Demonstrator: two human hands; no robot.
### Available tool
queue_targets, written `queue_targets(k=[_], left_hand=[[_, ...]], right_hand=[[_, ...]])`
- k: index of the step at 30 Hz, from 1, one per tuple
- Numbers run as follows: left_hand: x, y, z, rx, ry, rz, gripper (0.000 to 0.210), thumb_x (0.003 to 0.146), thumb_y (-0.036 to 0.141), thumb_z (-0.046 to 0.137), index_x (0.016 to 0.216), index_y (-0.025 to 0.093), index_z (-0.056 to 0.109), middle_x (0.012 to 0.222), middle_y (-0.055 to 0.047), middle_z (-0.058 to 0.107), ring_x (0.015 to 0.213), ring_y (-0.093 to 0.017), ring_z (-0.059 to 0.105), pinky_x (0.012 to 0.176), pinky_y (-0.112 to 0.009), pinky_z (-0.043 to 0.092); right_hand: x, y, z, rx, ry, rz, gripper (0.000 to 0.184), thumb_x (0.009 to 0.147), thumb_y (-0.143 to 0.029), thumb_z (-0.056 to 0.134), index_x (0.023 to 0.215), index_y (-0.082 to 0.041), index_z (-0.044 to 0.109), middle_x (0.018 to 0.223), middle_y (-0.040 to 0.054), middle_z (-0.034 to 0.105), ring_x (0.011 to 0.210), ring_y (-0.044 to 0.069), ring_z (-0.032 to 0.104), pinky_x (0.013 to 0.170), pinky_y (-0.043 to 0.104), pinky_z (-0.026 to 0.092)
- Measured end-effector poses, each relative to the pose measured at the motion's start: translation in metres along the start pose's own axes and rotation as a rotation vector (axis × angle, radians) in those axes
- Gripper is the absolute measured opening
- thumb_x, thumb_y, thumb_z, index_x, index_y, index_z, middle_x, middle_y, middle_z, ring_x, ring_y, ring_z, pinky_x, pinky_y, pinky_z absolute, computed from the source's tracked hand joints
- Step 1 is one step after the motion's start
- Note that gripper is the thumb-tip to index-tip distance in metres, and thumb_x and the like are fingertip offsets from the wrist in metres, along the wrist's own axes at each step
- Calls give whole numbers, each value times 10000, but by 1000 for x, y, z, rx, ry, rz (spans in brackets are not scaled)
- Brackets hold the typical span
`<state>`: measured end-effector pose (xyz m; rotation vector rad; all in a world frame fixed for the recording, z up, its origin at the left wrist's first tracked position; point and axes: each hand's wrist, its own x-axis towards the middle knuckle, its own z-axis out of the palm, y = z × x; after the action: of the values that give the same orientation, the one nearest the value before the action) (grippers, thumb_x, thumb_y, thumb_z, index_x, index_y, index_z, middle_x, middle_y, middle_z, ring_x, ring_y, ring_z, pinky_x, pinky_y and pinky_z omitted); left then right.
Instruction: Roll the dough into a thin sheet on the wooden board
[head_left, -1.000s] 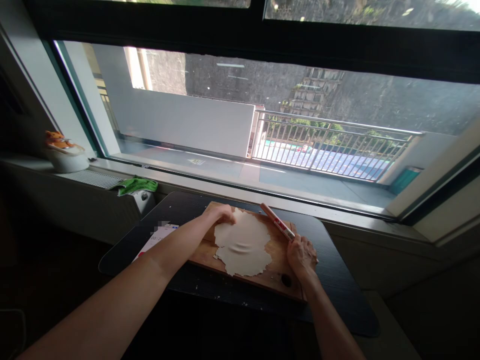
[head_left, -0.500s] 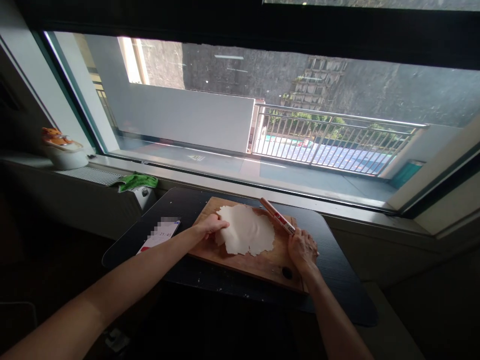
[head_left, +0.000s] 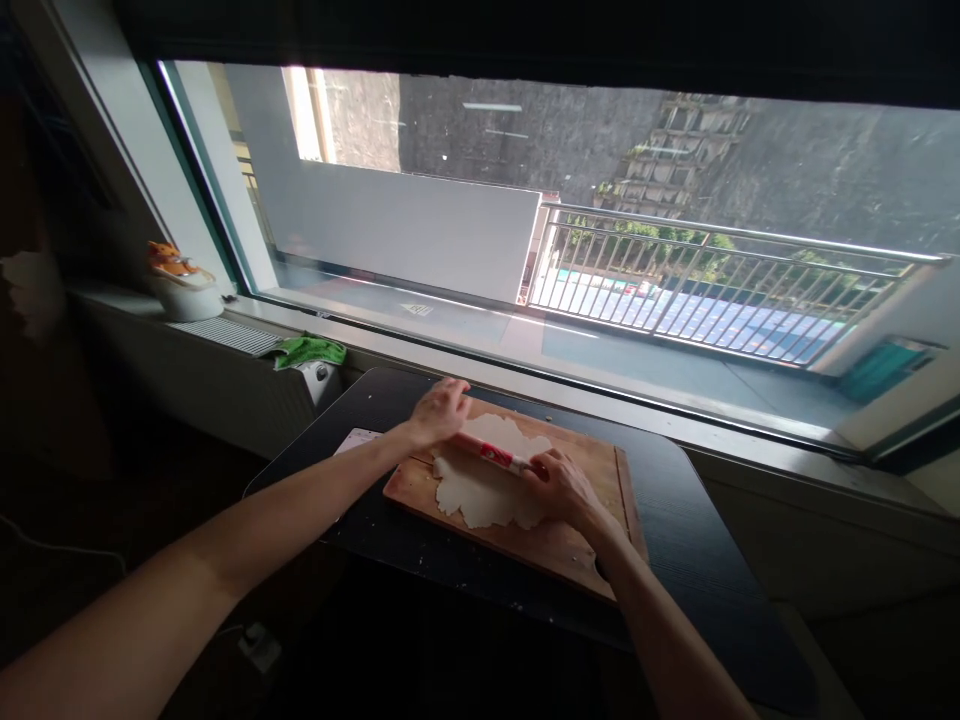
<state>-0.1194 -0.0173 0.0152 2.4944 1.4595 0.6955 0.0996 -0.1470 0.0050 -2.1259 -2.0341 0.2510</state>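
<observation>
A thin rolling pin (head_left: 491, 452) with a red printed label lies across a flat, ragged-edged sheet of pale dough (head_left: 480, 493). The dough rests on a wooden cutting board (head_left: 581, 560). My left hand (head_left: 441, 412) is closed over the pin's left end, near the far left side of the board, and hides that end. At the other end, my right hand (head_left: 559, 482) curls its fingers round the pin above the dough's right part. Dough shows on both the near and far sides of the pin.
The board sits on a black table (head_left: 690, 540) with white crumbs along its near edge. A phone (head_left: 360, 438) lies partly behind my left forearm. Beyond are a green cloth (head_left: 309, 350), a white pot (head_left: 187, 297) with an orange figure, and the window sill (head_left: 615, 405).
My left hand has let go of the dough's edge and taken the rolling pin's left end. The pin has moved from the board's right side onto the dough, and the view has shifted.
</observation>
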Motion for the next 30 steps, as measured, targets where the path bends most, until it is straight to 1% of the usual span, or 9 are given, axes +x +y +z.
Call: queue_targets(k=[2,5,8,10,13,17,20,25,30], left_hand=[[-6,14,24,30,-46,89,435,965,289,439,1360,139,542,1408,-144,574,1315,-255,516,1134,-382,367],[-23,22,50,120,-173,79,546,986,373,390,1470,123,437,1528,-164,454,1437,-301,372,1205,-488,227],[-32,18,58,167,-305,74,619,990,465,347,1496,113,403,1565,-181,392,1460,-328,329,1186,-551,224],[-26,14,59,167,-350,74,629,992,492,330,1498,127,404,1569,-174,389,1461,-327,328,1171,-562,246],[-1,13,62,163,-279,49,597,998,469,327,1478,130,430,1566,-160,400,1468,-327,307,1180,-567,227],[47,15,69,140,-158,58,543,994,418,361,1428,112,471,1545,-163,427,1472,-321,286,1202,-557,192],[65,16,71,131,-142,-7,528,993,403,375,1424,111,465,1541,-171,429,1482,-317,262,1204,-556,182],[38,16,64,118,-348,-30,617,991,485,353,1501,140,390,1595,-161,344,1493,-333,251,1184,-594,189],[-30,11,46,110,-361,182,559,1003,457,334,1428,135,503,1531,-164,453,1445,-311,364,1194,-531,216]], right_hand=[[8,-7,-1,16,43,58,276,962,-337,471,919,-196,704,1090,81,663,1044,200,568,907,295,386],[10,-14,10,-35,174,158,318,984,-347,416,1039,-194,689,1169,105,647,1106,226,549,973,332,376],[6,-20,29,-105,265,115,355,988,-372,406,1216,-211,626,1308,115,600,1191,258,510,1044,386,339],[11,-21,38,-133,297,39,360,1002,-351,362,1212,-227,626,1331,102,593,1238,258,478,1096,401,289],[41,-17,37,-111,241,91,397,1006,-354,322,1233,-221,620,1309,100,607,1269,256,453,1112,407,275],[98,-5,18,-22,10,266,535,993,-434,302,1431,-178,473,1450,132,505,1357,280,389,1098,457,303],[116,-3,9,-36,-1,329,554,993,-413,293,1455,-152,452,1531,151,415,1421,283,326,1130,470,268],[78,-14,18,-94,67,238,560,996,-397,313,1496,-175,428,1633,128,268,1507,280,191,1182,462,207],[2,-23,38,-154,100,69,543,1007,-376,296,1476,-169,473,1592,109,375,1508,276,216,1205,469,189]])
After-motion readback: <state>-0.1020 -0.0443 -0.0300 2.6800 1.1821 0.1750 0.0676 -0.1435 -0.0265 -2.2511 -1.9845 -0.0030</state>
